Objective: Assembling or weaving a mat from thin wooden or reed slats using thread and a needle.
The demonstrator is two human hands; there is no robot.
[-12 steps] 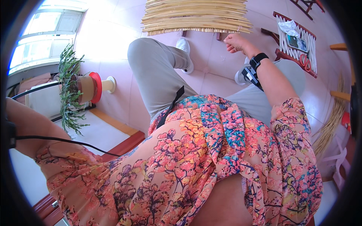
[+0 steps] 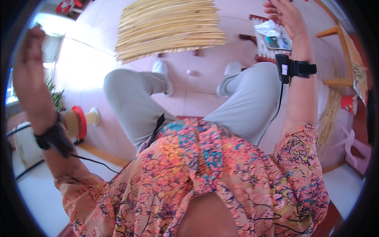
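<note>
our left hand (image 2: 30, 53), blurred, is now in view at the far left, where we saw only its forearm before. we have moved our right hand (image 2: 287, 17) from beside the near right corner of the stick mat (image 2: 169, 29); it overlaps the right edge of the white-webbed stool (image 2: 262, 46), fingers loosened. we lose sight of the red scissors.
</note>
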